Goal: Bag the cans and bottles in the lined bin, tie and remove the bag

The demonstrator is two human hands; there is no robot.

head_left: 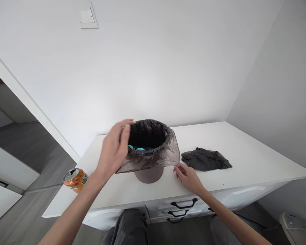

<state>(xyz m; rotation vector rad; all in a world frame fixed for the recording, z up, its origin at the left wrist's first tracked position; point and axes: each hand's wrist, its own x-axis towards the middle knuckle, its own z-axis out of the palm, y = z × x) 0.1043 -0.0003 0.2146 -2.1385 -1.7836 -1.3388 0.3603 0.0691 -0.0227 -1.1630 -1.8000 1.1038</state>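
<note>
A brown bin [149, 175] stands on the white cabinet top, lined with a thin black garbage bag [165, 154] folded out over its rim. Turquoise round things [140, 149] lie inside, partly hidden by the rim. My left hand [114, 146] is at the bin's left rim, slightly blurred, thumb and fingers apart with nothing visible between them. Low beside the bag's right corner, my right hand [186, 175] has its fingers curled in. Whether they pinch the bag's edge is hard to see. A folded black plastic bag [206, 159] lies right of the bin.
An orange drink can [76, 180] stands near the left edge of the cabinet top [117, 197]. Drawers with black handles [185, 203] are below the front edge. A white wall with a switch [88, 17] rises behind. A pale appliance [298, 228] is at lower right.
</note>
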